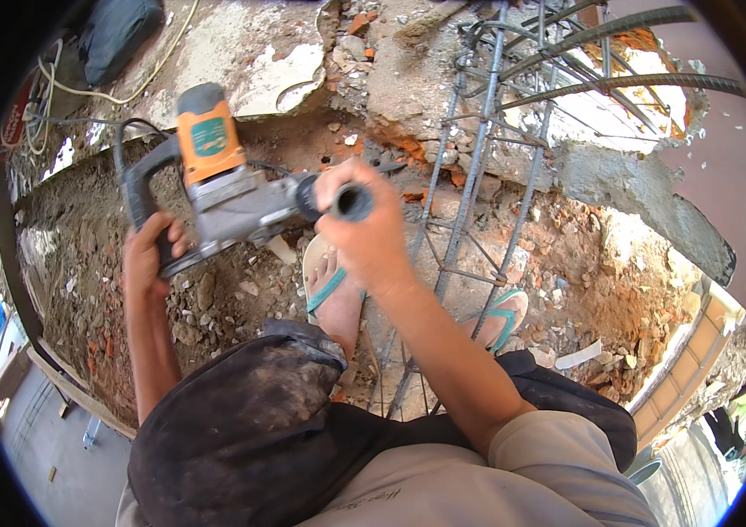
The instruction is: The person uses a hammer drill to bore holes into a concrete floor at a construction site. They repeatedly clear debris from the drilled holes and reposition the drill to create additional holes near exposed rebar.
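Note:
An orange and grey demolition hammer (pixel 231 189) is held across the rubble, left of the picture's middle. My left hand (pixel 155 250) wraps round its black rear handle (pixel 149 189). Toward the tool's front end, my right hand (pixel 360 220) grips the side handle, whose hollow round black end (pixel 353 202) faces up at me. Behind my right hand lies a dark pointed piece (pixel 382 162), perhaps the chisel bit; its join to the tool is hidden.
An upright cage of steel rebar (pixel 465 193) stands close by my right forearm, with bent bars reaching right. My sandalled feet (pixel 329 285) are amid loose rubble (pixel 206 299). Broken concrete (pixel 259 61) edges the far side; a pale cable (pixel 158 75) runs at upper left.

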A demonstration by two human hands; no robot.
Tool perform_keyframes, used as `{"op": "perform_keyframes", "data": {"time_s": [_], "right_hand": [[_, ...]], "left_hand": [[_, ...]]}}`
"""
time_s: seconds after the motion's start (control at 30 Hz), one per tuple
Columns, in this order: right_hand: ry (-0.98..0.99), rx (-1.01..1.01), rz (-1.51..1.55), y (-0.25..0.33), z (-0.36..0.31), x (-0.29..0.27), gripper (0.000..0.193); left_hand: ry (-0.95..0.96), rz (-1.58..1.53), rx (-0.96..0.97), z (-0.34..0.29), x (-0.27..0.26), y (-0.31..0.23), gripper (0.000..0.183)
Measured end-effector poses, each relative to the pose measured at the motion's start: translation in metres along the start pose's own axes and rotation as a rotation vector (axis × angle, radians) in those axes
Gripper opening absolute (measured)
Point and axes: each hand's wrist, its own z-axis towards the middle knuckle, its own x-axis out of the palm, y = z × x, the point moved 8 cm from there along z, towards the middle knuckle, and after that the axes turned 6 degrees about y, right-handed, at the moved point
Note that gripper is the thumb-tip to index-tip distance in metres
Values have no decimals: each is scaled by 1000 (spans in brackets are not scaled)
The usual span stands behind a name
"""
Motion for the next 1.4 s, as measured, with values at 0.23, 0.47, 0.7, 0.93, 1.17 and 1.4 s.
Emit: {"op": "perform_keyframes", "data": {"time_s": [0.23, 0.47, 0.7, 0.93, 1.17, 1.4], "right_hand": [[-106, 73, -61, -24, 3, -9, 35], [-264, -144, -434, 17, -7, -19, 29], [-253, -32, -46, 24, -25, -45, 29], [-56, -46, 4, 11, -27, 10, 33], [-219, -35, 55, -1, -25, -24, 33], [-279, -145, 37, -1, -30, -37, 42]], "left_hand": [[153, 205, -45, 73, 27, 6, 14], [224, 207, -143, 97, 83, 2, 14], [277, 93, -78, 63, 83, 24, 13], [121, 158, 5, 8, 14, -44, 20], [189, 233, -52, 39, 58, -13, 13], [339, 431, 22, 75, 108, -52, 18]]}}
